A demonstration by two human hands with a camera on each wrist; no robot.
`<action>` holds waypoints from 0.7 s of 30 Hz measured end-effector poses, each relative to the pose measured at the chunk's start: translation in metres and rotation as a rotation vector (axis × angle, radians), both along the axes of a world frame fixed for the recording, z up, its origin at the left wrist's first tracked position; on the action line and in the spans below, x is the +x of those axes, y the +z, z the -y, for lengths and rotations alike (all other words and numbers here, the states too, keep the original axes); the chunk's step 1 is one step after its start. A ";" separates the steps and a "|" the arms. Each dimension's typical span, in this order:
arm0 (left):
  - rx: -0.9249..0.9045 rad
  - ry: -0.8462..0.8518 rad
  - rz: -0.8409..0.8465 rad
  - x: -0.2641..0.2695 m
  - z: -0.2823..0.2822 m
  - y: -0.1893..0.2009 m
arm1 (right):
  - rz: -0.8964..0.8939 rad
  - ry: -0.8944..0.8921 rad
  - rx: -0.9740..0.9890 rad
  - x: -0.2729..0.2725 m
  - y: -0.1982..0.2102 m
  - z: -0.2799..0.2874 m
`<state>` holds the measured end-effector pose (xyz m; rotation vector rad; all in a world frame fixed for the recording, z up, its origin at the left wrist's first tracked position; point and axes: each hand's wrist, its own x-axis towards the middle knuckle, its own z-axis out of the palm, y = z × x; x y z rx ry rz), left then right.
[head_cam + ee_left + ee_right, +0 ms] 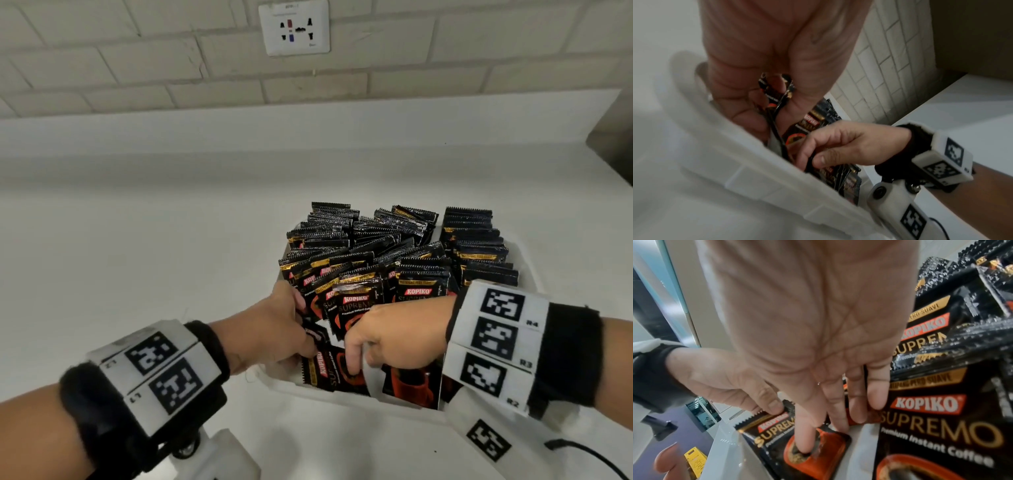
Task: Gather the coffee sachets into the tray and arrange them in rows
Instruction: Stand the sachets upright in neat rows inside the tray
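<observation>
At lower centre, the left hand (274, 329) pinches a sachet (797, 441) in its grip inside the tray (308, 389), while the right hand (387, 337), fingers spread straight, presses that sachet.

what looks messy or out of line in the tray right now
The far sachet rows stand fairly even. The near-left sachets lean at mixed angles, and one sachet lies flat under both hands in the tray.
</observation>
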<state>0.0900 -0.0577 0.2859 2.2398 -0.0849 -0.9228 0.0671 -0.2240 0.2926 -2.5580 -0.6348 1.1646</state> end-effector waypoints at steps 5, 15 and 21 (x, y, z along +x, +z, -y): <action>0.016 -0.081 0.066 0.007 -0.012 0.033 | 0.019 0.006 0.039 0.002 0.004 0.004; -0.404 0.042 0.436 -0.007 -0.036 0.079 | 0.132 -0.526 0.559 -0.020 0.049 0.040; -0.725 0.224 0.406 -0.014 0.006 0.049 | 0.202 -0.791 0.832 -0.031 0.043 0.032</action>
